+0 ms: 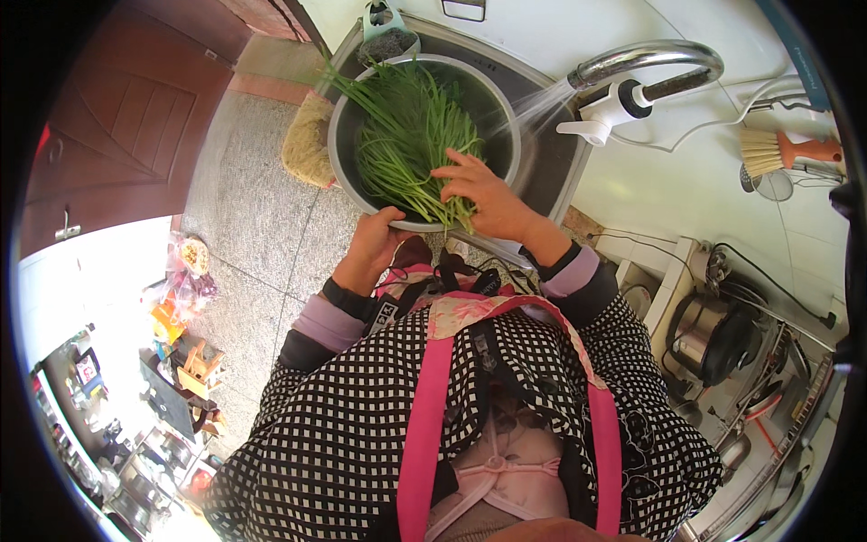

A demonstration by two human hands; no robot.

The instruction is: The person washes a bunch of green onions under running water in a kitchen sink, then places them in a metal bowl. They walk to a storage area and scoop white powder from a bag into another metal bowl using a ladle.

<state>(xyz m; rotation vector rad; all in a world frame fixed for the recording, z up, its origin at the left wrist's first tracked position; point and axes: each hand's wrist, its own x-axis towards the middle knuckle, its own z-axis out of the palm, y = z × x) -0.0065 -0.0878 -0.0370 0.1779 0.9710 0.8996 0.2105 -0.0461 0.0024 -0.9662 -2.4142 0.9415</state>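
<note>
A round metal basin rests at the sink and holds a heap of long, thin green leaves that look like chives. My left hand grips the near left rim, its thumb on top and its other fingers hidden below. Over the near right part of the leaves lies my right hand, fingers stretched and somewhat apart, touching the stems. From the curved faucet, water sprays into the basin's right side. The leaf tips hang over the far left rim.
The sink surrounds the basin's far and right sides. A pale green holder with a dark scrubber stands at its far corner. A brush hangs on the right wall. Lower right is a metal pot. A brown door is at left.
</note>
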